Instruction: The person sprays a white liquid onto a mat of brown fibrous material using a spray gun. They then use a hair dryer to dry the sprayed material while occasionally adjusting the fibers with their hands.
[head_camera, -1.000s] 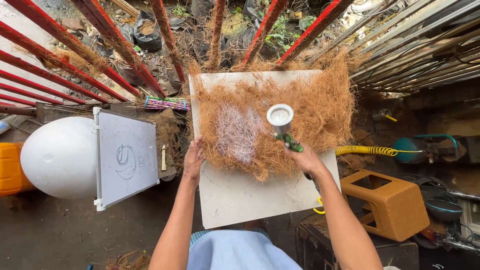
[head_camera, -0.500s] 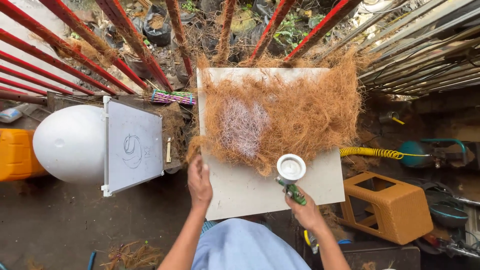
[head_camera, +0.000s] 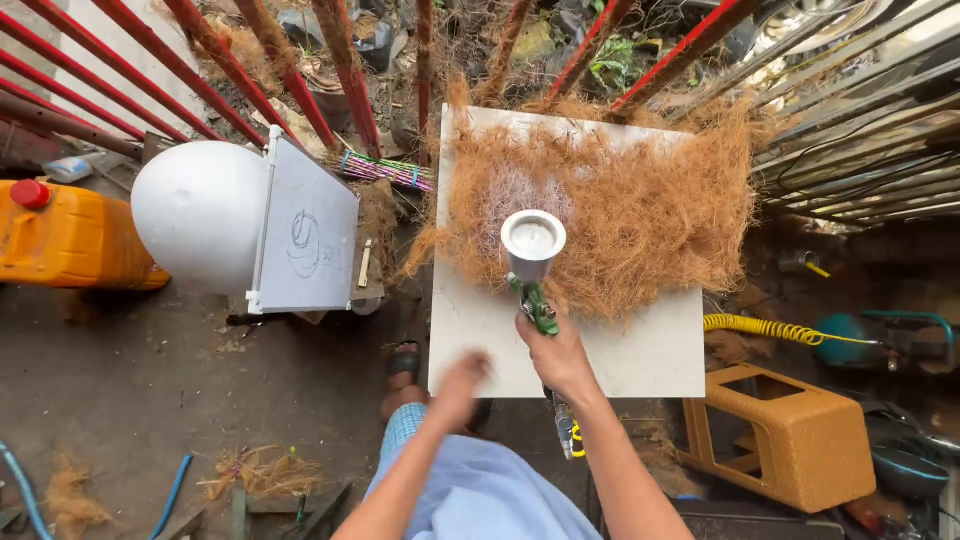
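A pale square board (head_camera: 600, 350) lies flat before the red railings (head_camera: 250, 70), its far half covered by a mat of brown coconut fibre (head_camera: 640, 210); a white dome (head_camera: 195, 215) and an orange stool (head_camera: 800, 440) flank it. Over the board's near part, the right hand (head_camera: 562, 357) is clenched around a green spray gun (head_camera: 532, 262), whose white cup hangs above the fibre. The left hand (head_camera: 462, 380), blurred, hovers at the board's near edge, holding nothing; whether its fingers are spread I cannot tell.

One spray gun (head_camera: 533, 262), one white board (head_camera: 640, 350), one orange stool (head_camera: 790, 440), two hands.
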